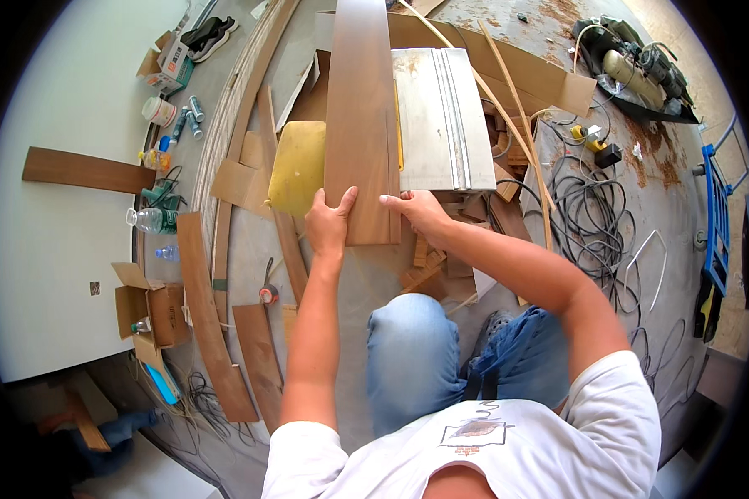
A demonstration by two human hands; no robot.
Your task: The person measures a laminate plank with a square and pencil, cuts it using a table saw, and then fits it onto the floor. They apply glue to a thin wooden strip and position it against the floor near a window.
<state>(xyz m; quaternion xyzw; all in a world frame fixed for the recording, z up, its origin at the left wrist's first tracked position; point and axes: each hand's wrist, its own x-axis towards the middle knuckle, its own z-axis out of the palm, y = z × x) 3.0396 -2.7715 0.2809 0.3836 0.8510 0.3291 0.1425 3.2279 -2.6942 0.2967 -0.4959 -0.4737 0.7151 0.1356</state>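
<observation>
The person's left hand (329,223) and right hand (420,209) both grip the near end of a long, flat brown wooden plank (362,116) at the centre of the frame. The left hand's thumb lies on top with its fingers wrapped under the edge. The right hand pinches the plank's right corner.

The plank runs up the frame, lying over a square grey metal saw worktop (441,116). Judging by the grip, the step in hand looks like lining up or feeding the plank along the worktop. Any further push would call for steady, even pressure from both hands, keeping the long edge straight.

A yellow cushion-like pad (295,166) lies just left of the plank. Thin wooden strips (508,100) and coiled grey cables (591,216) crowd the right. Curved brown boards (208,316) line the concrete floor (250,241) at left. Open room lies mainly straight up the frame.
</observation>
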